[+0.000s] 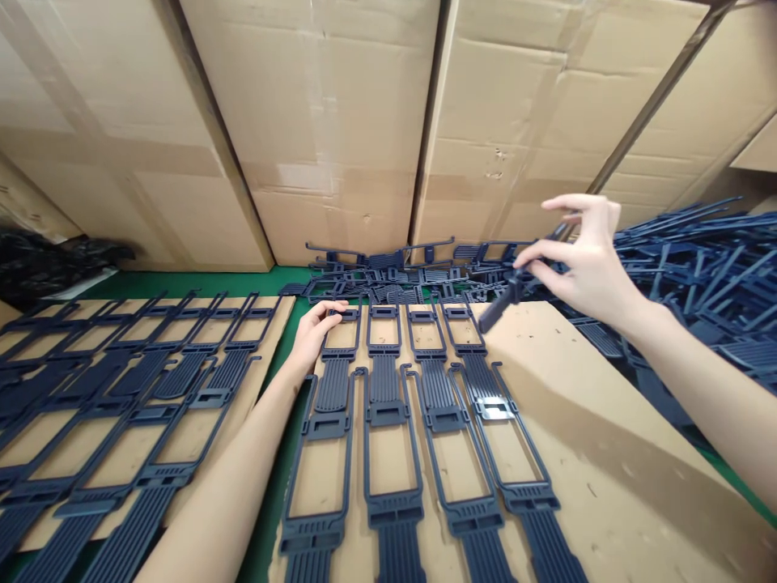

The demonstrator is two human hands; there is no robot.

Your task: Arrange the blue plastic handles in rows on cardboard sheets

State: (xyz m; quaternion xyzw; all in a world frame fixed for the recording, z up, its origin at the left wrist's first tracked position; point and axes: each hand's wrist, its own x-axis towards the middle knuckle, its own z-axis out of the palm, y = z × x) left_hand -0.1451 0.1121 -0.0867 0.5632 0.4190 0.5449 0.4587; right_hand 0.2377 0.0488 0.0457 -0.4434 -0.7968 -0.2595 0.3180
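Note:
My right hand [586, 255] is raised above the far right of the cardboard sheet, pinching a dark blue plastic piece [503, 301] between thumb and fingers. The piece is tilted edge-on and somewhat blurred, so its shape is hard to make out. My left hand [316, 330] is at the far left corner of the same sheet, fingers curled at the top of a dark blue plastic frame [340, 352]. Beside that one, several similar frames with ribbed panels [385, 376] lie in columns on the cardboard sheet [583, 389].
Another cardboard sheet [210, 441] on the left carries more rows of frames. Loose plastic parts [388, 279] lie heaped behind the sheets, with a larger pile [698, 283] at right. Large cardboard boxes [328, 121] stand along the back. A black plastic bag [48, 263] sits at far left.

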